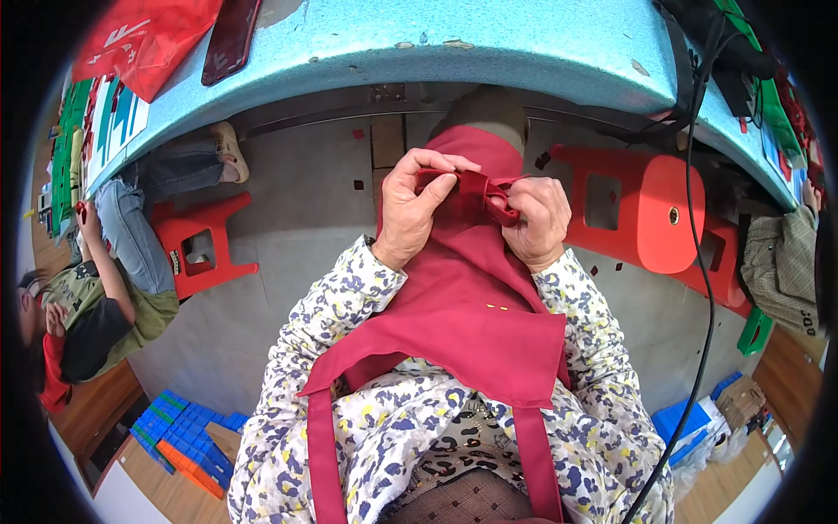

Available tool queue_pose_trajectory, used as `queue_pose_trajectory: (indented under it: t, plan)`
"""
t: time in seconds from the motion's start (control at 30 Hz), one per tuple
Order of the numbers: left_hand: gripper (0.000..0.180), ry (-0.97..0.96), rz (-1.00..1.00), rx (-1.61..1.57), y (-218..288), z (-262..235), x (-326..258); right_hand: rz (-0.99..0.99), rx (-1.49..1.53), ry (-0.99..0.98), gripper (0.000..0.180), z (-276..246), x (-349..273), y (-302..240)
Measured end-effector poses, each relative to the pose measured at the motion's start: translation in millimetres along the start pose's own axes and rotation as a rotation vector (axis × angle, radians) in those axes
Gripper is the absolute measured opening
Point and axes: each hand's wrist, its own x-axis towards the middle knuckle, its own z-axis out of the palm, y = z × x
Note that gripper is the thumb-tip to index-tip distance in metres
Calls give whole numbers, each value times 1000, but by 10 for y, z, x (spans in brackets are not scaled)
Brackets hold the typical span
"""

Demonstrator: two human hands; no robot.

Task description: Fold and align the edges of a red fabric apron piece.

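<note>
My left hand (410, 205) pinches the left end of a dark red ribbon (472, 188), with thumb and fingers closed on it. At the ribbon's right end, my right hand (539, 218) grips a folded loop, its fingers curled in. The ribbon is held up above my lap, below the table's edge, and its finer folds are partly covered by my fingers. Under both hands lies the dark red apron (445, 341) that I wear, its colour close to the ribbon's.
A light blue table (524, 48) curves across the front, carrying a dark phone (230, 39) and a red bag (148, 39). A black cable (704, 314) hangs at my right, near a red stool (670, 214). One person (131, 297) sits at left, another (781, 262) at right.
</note>
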Motion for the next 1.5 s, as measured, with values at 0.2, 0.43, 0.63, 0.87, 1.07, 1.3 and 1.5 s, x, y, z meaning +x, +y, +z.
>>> queue_pose_trajectory:
  t: [0.2,0.43,0.63,0.87,1.07,1.3,1.5]
  plan:
    - [14,-47,71,-55,-37,131,42,7,41,30,32,-141,58,79]
    - [21,-100,23,70,77,169,49,30,54,19,33,-213,27,80]
    - [26,-197,88,128,86,116,62,98,57,26,31,-139,86,7]
    - [25,-152,-43,-11,180,117,-43,57,162,-52,30,-115,140,-51]
    - [29,-163,-76,2,153,-33,-103,5,-4,-58,26,-46,70,-99]
    - [28,-103,-63,10,141,-162,-180,80,-72,0,20,58,54,-248]
    - [32,-90,-130,-8,157,-247,-217,120,-106,-51,19,94,95,-334]
